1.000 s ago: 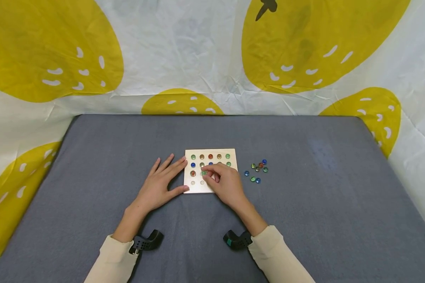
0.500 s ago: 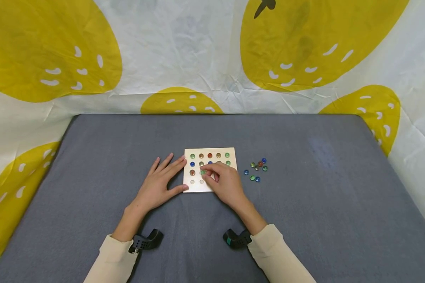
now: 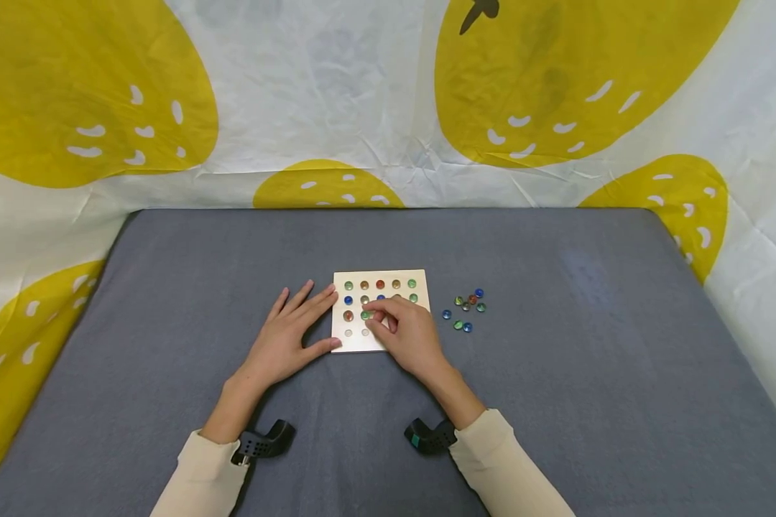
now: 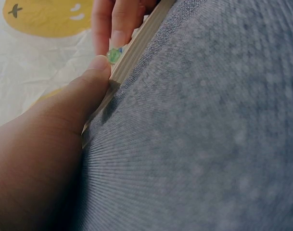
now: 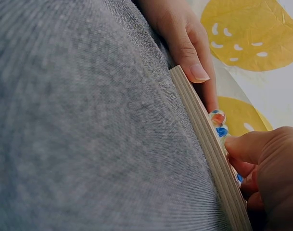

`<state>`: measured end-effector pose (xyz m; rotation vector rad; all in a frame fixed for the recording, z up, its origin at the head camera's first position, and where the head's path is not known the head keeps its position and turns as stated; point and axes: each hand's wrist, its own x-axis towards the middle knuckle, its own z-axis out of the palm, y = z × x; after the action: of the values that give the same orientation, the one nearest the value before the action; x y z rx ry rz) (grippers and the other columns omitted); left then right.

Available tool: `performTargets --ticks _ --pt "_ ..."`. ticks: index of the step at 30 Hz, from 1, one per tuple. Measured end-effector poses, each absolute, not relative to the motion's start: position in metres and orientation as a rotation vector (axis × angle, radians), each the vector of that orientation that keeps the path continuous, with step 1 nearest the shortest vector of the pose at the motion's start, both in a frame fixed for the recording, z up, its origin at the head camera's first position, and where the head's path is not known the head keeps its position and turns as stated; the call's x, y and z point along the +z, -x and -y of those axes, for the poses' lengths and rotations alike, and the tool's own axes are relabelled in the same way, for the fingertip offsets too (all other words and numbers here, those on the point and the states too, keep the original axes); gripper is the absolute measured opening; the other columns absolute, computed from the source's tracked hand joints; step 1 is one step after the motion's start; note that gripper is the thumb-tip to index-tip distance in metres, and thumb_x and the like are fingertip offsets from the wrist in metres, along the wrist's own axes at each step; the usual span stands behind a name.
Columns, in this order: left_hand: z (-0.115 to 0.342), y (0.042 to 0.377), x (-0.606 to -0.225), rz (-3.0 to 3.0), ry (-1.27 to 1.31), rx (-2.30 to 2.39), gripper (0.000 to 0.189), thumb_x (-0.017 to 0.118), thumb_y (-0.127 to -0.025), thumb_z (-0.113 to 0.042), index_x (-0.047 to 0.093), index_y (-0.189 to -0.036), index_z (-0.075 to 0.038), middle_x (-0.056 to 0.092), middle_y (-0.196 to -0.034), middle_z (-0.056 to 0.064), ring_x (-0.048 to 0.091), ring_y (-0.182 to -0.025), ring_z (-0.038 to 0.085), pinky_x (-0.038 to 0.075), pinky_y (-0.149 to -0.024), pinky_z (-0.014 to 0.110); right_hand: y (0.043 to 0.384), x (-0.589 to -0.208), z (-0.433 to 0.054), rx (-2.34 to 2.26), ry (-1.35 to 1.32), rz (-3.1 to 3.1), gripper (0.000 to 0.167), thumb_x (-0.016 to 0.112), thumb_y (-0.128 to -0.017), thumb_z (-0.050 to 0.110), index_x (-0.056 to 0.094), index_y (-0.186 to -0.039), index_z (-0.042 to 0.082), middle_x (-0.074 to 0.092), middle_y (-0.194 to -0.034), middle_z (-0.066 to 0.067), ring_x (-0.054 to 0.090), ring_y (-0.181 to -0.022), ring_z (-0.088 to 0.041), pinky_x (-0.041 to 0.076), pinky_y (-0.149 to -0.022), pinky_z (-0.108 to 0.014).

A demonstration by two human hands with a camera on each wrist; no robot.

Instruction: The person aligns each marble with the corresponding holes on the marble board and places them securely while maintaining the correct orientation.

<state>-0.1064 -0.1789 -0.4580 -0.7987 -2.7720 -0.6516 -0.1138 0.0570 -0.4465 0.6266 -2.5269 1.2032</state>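
A pale wooden board (image 3: 356,345) with rows of round hollows lies on the grey cloth. Glass marbles fill its two far rows as far as they show, and a red marble (image 3: 348,316) begins the third row. Beside that one is a green marble (image 3: 365,314), which my right hand (image 3: 410,337) pinches between thumb and index finger. My left hand (image 3: 287,341) is spread flat at the board's left side, thumb and fingertips touching its edge. The right hand covers the board's near right part. In the left wrist view, the green marble (image 4: 113,56) shows beyond the left thumb.
Several loose marbles (image 3: 472,299), blue, green and red, lie on the cloth just right of the board. The grey cloth-covered table (image 3: 556,359) reaches back to a white sheet (image 3: 323,86) with yellow fruit shapes. Each wrist wears a black camera mount.
The head view has shifted slightly, so everything sits a little further left in it. Both hands keep their places at the board, the right one still at the green marble.
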Motion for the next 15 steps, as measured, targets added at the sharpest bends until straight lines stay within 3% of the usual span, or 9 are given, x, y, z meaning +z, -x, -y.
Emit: performTargets --ticks 15 --pt "0.178 0.106 -0.458 2.781 0.797 -0.644 0.075 0.061 -0.087 -0.056 0.039 -0.149 -0.019 0.035 -0.152 -0.003 0.021 -0.142 0.028 0.006 -0.114 0.053 0.111 -0.433 -0.077 1.455 -0.604 2.485 0.017 0.074 -0.085 0.009 0.073 -0.102 0.009 0.062 -0.078 0.005 0.054 -0.062 -0.008 0.047 -0.055 -0.023"
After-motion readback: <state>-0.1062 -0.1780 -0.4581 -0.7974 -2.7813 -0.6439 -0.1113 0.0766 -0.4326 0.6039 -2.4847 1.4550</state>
